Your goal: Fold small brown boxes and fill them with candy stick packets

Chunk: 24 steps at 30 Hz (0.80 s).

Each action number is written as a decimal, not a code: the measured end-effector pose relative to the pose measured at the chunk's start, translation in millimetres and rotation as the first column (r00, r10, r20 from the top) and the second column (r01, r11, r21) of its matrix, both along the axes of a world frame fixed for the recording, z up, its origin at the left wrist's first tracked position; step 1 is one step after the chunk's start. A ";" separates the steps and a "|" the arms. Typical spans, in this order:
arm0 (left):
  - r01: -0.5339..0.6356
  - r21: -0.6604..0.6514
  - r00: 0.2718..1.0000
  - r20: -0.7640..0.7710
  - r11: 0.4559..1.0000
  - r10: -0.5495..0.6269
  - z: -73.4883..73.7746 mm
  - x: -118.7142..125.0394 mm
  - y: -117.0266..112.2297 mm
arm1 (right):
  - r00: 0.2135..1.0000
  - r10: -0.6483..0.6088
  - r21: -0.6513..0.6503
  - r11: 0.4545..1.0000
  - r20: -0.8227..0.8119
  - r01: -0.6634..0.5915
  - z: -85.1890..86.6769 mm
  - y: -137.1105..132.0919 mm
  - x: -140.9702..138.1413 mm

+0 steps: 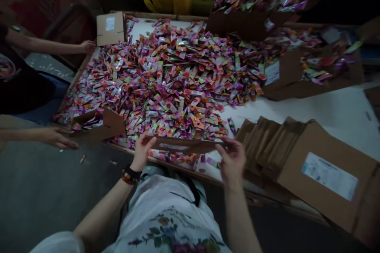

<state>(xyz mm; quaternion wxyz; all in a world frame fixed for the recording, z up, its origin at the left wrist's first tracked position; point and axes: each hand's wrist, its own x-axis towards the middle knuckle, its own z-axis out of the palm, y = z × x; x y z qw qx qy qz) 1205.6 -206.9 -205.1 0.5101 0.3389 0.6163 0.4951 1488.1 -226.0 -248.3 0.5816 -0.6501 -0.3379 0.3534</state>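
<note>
My floral white shirt [166, 213] against the table edge [178, 170], my left hand [141, 152] with its beaded bracelet [129, 176] and my right hand [233, 162] wide apart, clamped on either end of a flat cardboard box [184, 145], held just above bright foil sachets [166, 79], folded cartons [267, 146] stacked to my right

A long, narrow brown cardboard box [184, 145] was lying almost level in the air, held at its ends by the left hand [141, 152] and the right hand [233, 161], above the near edge of a heap of small shiny packets [166, 79].
</note>
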 end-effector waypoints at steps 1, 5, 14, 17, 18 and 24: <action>0.000 -0.015 0.999 -0.036 1.000 0.000 -10.0 -16.0 -2.4 | 1.000 -0.005 -0.008 1.000 0.005 0.005 -5.2 4.9 -23.3; -0.077 -0.095 0.992 -0.111 0.992 0.066 -42.3 -53.2 -5.1 | 0.969 0.092 -0.067 0.995 0.230 -0.079 -14.9 10.3 -82.9; 0.032 -0.050 0.987 -0.154 0.998 -0.039 -38.1 -50.1 -22.2 | 0.866 0.452 -0.238 0.884 0.214 -0.402 -14.4 -45.4 -76.0; 0.418 -0.075 0.893 -0.148 0.906 -0.424 -29.2 -40.7 -45.9 | 0.895 0.343 -0.304 0.918 0.286 -0.255 -36.4 -49.9 -69.1; 0.487 -0.090 0.849 -0.184 0.869 -0.495 -28.7 -37.7 -50.9 | 0.873 0.334 -0.299 0.925 0.355 -0.233 -41.9 -50.1 -67.8; 0.449 -0.120 0.747 -0.493 0.885 -0.446 -40.0 -5.4 -43.7 | 0.485 0.484 -0.376 0.874 0.728 -0.307 -25.0 -36.4 -50.5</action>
